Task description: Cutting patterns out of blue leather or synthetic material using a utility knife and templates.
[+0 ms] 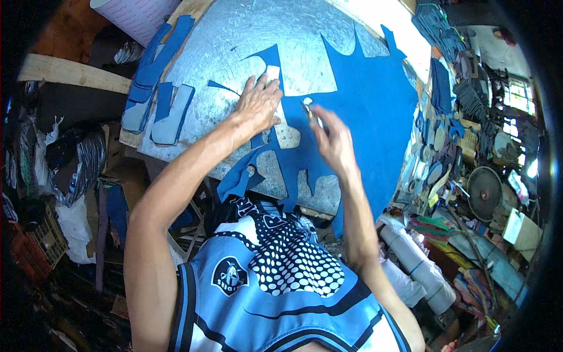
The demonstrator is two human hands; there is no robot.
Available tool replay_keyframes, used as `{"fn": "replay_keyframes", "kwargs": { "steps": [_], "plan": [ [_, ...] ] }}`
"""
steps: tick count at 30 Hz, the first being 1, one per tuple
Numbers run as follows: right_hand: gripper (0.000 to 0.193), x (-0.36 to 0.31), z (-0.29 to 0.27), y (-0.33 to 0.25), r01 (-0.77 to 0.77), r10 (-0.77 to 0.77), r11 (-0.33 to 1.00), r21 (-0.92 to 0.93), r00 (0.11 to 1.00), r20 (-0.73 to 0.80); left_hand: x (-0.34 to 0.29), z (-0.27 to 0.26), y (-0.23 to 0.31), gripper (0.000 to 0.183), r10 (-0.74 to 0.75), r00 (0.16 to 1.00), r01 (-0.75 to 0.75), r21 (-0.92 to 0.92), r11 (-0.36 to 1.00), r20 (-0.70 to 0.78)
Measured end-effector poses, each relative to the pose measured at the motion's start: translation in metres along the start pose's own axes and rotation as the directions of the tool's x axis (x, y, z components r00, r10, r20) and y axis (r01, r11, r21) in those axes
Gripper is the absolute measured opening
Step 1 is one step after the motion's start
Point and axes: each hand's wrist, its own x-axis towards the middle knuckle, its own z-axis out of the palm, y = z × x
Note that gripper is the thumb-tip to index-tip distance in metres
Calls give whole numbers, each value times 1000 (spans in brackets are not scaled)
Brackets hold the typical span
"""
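Observation:
A large blue sheet [375, 105], perhaps suede or leather, lies over the right of the worktable with its edges cut into curves and points. My left hand [257, 107] rests flat with fingers spread on a narrow pale template [287, 136] lying on the sheet's left part. Just right of the template, my right hand [334, 141] is closed round a small metal-tipped hand tool [308, 110]. Its tip is over the blue material; blur and the fingers hide its exact kind. Loose blue offcuts [237, 176] lie near the table's front edge.
The worktable [229, 44] has a scratched grey metal top. Stacked blue cut pieces [153, 76] lie along its left edge, beside a white printed roll [138, 17]. At the right are many cut pieces [443, 88], a round fan-like object [484, 192] and wrapped white rolls [419, 267].

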Motion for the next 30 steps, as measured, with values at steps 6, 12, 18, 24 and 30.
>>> {"fn": "replay_keyframes", "kwargs": {
  "steps": [6, 12, 18, 24, 30],
  "plan": [
    [25, 137, 21, 38, 301, -279, 947, -112, 944, 178, 4, -8, 3, 94, -130, 991, 129, 37, 991, 15],
    [26, 169, 22, 41, 374, -310, 916, -147, 890, 335, 7, -12, -2, 99, -161, 986, 161, 3, 987, 46],
    [23, 173, 25, 42, 429, -365, 892, -141, 870, 332, 7, -15, -3, 99, -155, 987, 155, -11, 988, 41],
    [22, 171, 24, 38, 431, -364, 890, -152, 869, 335, 7, -18, -1, 96, -146, 989, 146, 5, 989, 34],
    [25, 170, 24, 28, 480, -378, 843, -242, 850, 367, 7, -28, -1, 95, -144, 987, 142, 28, 989, 66]
  ]
}}
